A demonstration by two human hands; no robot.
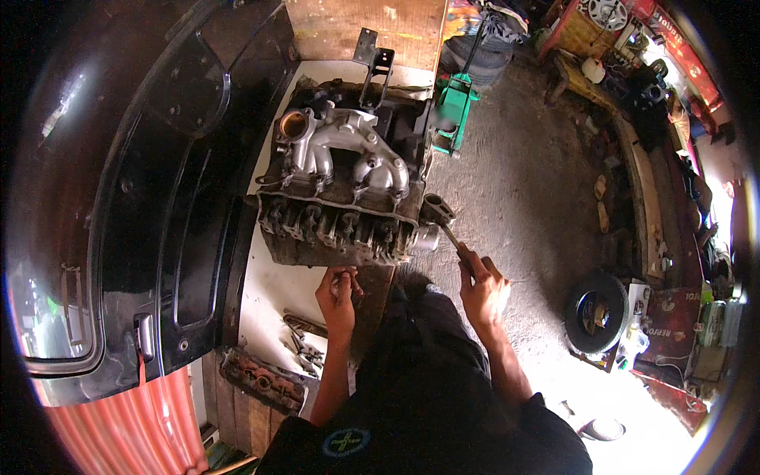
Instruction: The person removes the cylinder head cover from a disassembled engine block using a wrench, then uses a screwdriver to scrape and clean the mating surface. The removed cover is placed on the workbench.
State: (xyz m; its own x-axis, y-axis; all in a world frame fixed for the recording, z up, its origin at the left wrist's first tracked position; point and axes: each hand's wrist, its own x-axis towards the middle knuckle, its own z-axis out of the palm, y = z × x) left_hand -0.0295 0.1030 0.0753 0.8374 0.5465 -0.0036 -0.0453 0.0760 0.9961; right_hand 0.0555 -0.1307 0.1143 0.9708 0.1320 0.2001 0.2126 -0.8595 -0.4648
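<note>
An engine cylinder head (336, 233) with a cast silver intake manifold (348, 146) rests on a white worktop (277, 301), its row of valve gear facing me. Just below its near edge, my left hand (336, 305) is closed around a small reddish-brown item I cannot make out. My right hand (484, 293), at the right, grips the handle of a long, slim tool (457, 244), whose far end meets or overlaps a dark metal fitting (437, 207) at the head's right corner. Loose metal parts (305, 348) lie on the worktop beside my left forearm.
A black vehicle panel (142, 198) borders the left. A dirty cover-like part (261, 380) lies low left. Right of the worktop stretch a concrete floor (538, 182), a green floor jack (455, 115), stacked tyres (475, 59), a wheel (598, 313) and a cluttered wooden bench (590, 79).
</note>
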